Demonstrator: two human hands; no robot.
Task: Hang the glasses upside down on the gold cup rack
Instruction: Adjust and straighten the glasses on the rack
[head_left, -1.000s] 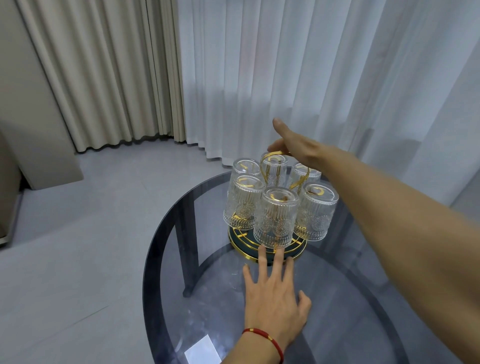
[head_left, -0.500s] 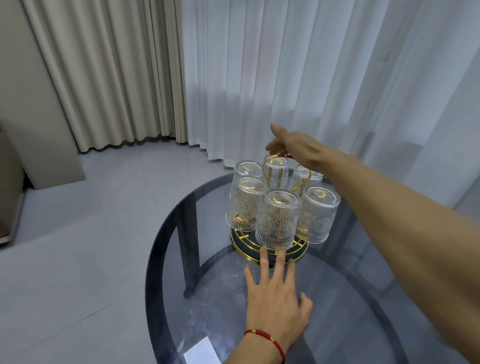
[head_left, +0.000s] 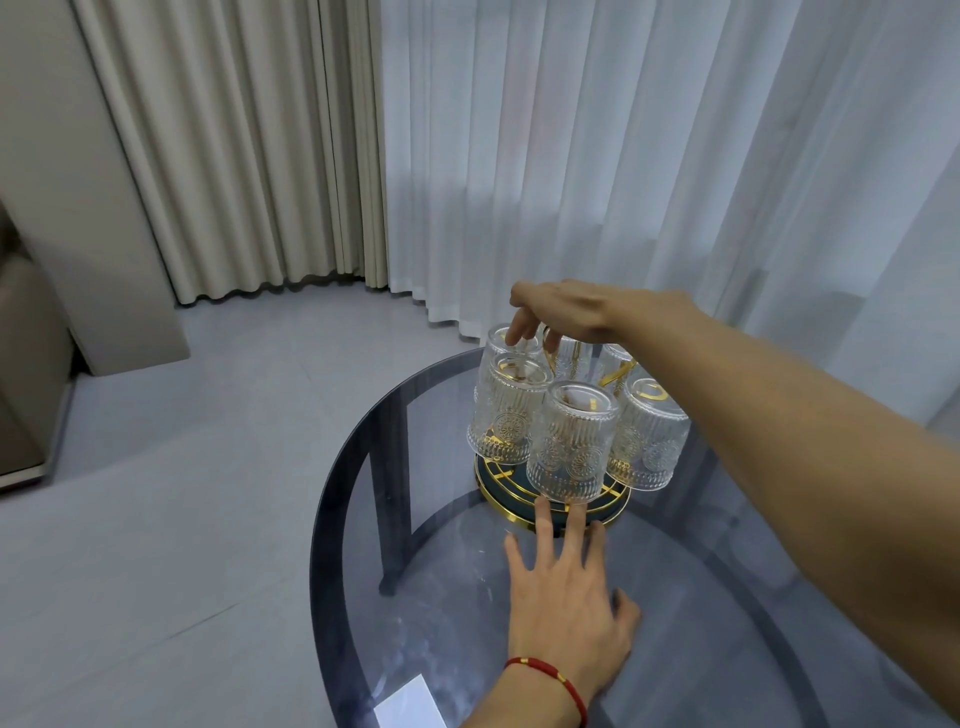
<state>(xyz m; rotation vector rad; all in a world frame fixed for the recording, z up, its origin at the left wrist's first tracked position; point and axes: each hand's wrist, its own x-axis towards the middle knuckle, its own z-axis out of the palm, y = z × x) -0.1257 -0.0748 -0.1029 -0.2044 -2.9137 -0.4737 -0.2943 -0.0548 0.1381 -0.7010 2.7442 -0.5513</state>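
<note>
Centre frame, the gold cup rack (head_left: 554, 512) sits on the round smoked-glass tabletop (head_left: 363, 571), loaded with upside-down ribbed glasses. Three hang across the front: the left glass (head_left: 506, 410), the middle glass (head_left: 571, 441) and the right glass (head_left: 647, 439), with more behind them. The left hand (head_left: 566, 608) lies flat on the tabletop at lower centre, grip released, fingers straight, two fingertips (head_left: 543, 512) reaching the rack's gold base rim; a red bracelet (head_left: 550, 678) circles its wrist. The right hand (head_left: 563, 312) comes in from the right edge and hovers over the rack's top, fingers drooping onto the back-left glass (head_left: 501, 338); whether that grip pinches anything, I can't tell. White sheer curtains (head_left: 623, 156) hang behind.
</note>
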